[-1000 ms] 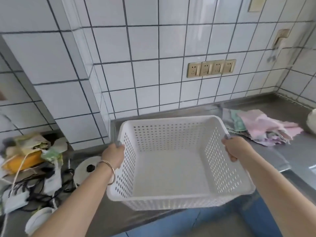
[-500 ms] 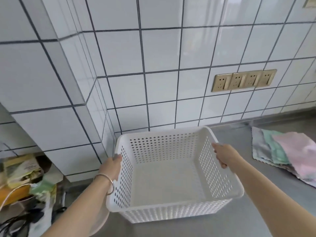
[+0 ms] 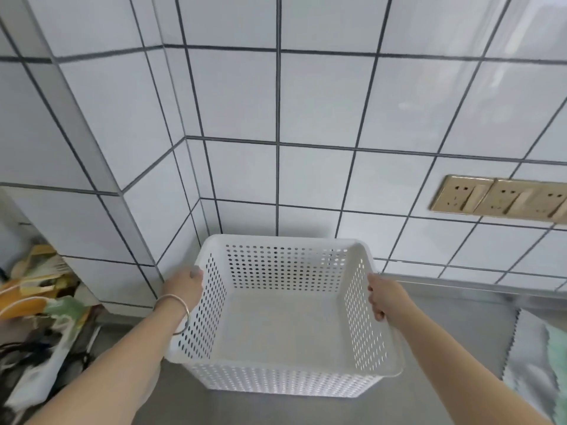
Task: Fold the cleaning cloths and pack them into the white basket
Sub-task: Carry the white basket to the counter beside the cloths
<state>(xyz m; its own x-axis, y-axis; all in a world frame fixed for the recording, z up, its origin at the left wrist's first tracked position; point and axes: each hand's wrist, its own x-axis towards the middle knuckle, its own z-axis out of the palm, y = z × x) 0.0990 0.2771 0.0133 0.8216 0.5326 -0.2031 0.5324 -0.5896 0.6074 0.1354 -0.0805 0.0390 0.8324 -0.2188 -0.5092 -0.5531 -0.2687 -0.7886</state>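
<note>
Now the white basket (image 3: 285, 320) has moved back to the tiled wall corner and sits on the grey desk (image 3: 454, 326). The left hand (image 3: 184, 288) and right hand (image 3: 388, 297) still grip its side rims. It is empty. The cleaning cloths (image 3: 534, 357) wait just beside it, not folded yet.

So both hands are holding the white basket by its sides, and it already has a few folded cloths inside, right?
Not quite. The left hand and right hand do hold the white basket by its sides, but the head view shows it empty; the cloths lie on the counter to its right.
</note>
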